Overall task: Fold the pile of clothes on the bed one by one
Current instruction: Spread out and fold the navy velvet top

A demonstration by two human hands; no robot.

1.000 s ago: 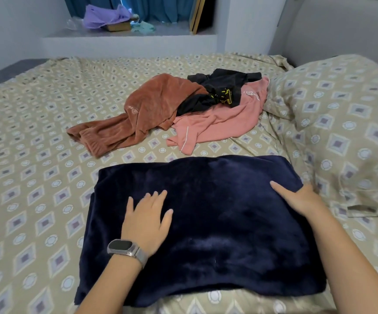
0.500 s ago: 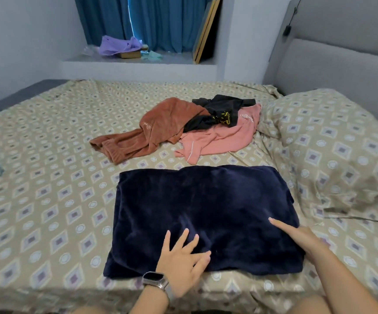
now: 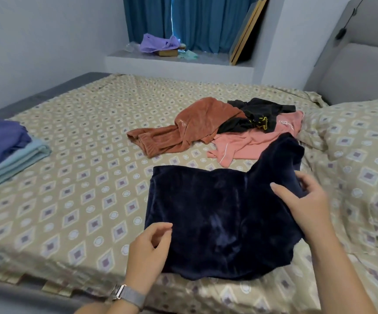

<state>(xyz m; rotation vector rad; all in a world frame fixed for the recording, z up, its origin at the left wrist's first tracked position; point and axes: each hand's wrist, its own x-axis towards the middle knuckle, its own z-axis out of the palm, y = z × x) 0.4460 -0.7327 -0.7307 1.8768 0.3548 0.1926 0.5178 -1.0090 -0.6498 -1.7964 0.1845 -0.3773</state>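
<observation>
**A bedroom in a home**

A wide bed [image 3: 74, 177] is seen, covered by a beige sheet printed with diamonds and circles, and a pillow [image 3: 360, 155] in the same print is laid at its right end. A grey padded headboard [image 3: 364, 73] is set against the wall behind the pillow. Loose garments [image 3: 217, 128] are heaped on the sheet, and folded clothes [image 3: 4, 152] are stacked at the left edge. Teal curtains [image 3: 183, 21] are hung above a white ledge [image 3: 183, 64], on which a purple cloth [image 3: 158, 43] is left and flat boards [image 3: 249, 30] are leaned against the wall.
</observation>
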